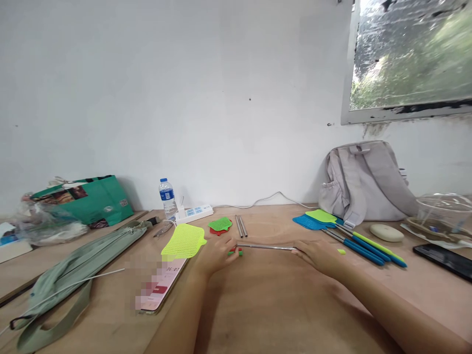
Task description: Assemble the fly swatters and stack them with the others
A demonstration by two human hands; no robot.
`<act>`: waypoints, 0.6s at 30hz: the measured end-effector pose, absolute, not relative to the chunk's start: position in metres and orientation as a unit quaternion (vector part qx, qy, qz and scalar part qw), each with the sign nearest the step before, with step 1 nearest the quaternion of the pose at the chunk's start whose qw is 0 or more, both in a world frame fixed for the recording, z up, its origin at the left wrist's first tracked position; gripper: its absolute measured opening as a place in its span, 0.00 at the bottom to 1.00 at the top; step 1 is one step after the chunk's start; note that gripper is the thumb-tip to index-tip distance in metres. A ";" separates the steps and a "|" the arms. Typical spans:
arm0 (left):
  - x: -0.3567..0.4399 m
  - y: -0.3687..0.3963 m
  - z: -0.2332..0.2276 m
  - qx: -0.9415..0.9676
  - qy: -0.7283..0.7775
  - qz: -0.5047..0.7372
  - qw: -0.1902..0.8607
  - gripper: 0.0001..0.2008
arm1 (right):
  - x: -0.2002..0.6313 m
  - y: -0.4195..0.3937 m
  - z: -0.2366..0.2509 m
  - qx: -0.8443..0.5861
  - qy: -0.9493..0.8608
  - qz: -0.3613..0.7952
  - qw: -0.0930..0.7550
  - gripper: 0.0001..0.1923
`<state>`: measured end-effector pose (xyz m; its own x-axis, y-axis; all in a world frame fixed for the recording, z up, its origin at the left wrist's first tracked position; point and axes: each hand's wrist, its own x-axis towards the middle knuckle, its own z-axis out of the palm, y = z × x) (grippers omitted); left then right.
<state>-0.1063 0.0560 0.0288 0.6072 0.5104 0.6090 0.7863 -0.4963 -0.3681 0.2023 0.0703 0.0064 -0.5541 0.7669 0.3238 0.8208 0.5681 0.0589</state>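
Observation:
My left hand [216, 254] rests on the wooden table [273, 305] with its fingers around a small green piece [236, 253] at the left end of a thin metal rod [265, 247]. My right hand [317, 254] grips the rod's right end. The rod lies level, just above the table, between both hands. A yellow-green swatter head [183, 242] lies just left of my left hand. A tiny green piece [341, 251] sits by my right wrist.
Two more metal rods [241, 225] and a green and a red swatter head [220, 225] lie further back. Finished blue and green swatters [350, 236] lie right. A phone [162, 287], power strip [194, 213], water bottle [167, 197], grey backpack [365, 182], green bags and a second phone [444, 259] surround them.

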 end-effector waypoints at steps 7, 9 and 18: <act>-0.129 0.061 0.027 -0.817 -0.431 -0.228 0.308 0.07 | 0.217 0.067 0.010 -0.457 -0.874 -0.084 0.138 0.16; -0.124 0.061 0.028 -0.802 -0.442 -0.256 0.309 0.07 | 0.213 0.062 0.010 -0.476 -0.862 -0.071 0.160 0.14; -0.034 0.036 0.011 -0.837 -0.363 -0.262 0.315 0.13 | 0.175 0.033 0.008 -0.531 -0.819 -0.086 0.201 0.05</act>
